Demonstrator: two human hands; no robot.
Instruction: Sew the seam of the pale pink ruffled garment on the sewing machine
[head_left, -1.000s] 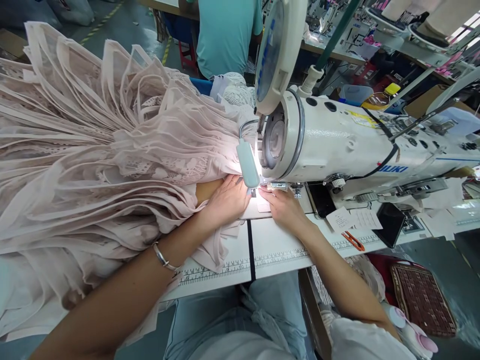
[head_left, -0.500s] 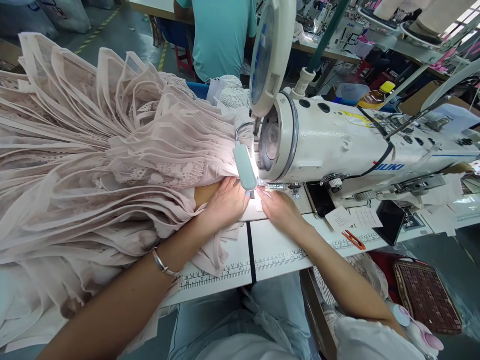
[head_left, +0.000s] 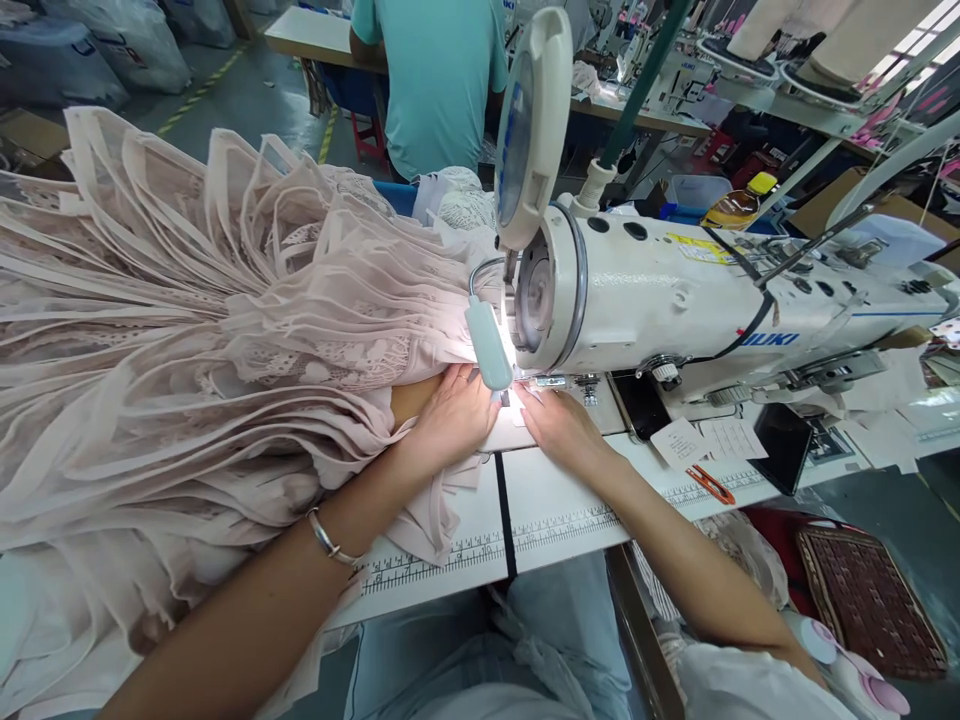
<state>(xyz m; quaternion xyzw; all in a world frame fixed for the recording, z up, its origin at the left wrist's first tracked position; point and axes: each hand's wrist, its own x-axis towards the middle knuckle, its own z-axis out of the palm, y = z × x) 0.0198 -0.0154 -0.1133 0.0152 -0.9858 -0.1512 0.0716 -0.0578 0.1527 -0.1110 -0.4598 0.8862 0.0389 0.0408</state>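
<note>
My left hand (head_left: pixel 457 408) rests on the sewing machine's bed, left of the needle area, its fingers close together on a piece of pale pink fabric (head_left: pixel 435 515). Close by on the right, my right hand (head_left: pixel 559 425) has its fingertips pressed together at a small pale edge of cloth beside the needle. The white sewing machine (head_left: pixel 637 290) reaches in from the right. A pale green lamp (head_left: pixel 489 345) hangs over the fingertips and hides the needle and part of the cloth.
A large heap of pale pink ruffled garments (head_left: pixel 300 290) covers the left side. Right of my hands lie a black phone (head_left: pixel 640 405), paper notes (head_left: pixel 679 443) and orange thread snips (head_left: pixel 709 484). A round magnifier (head_left: pixel 532 130) stands above the machine head. A person in teal (head_left: pixel 431 90) sits beyond.
The view has tilted slightly, so the scene sits a little lower. Both hands stay at the needle area, with no clear movement of the cloth.
</note>
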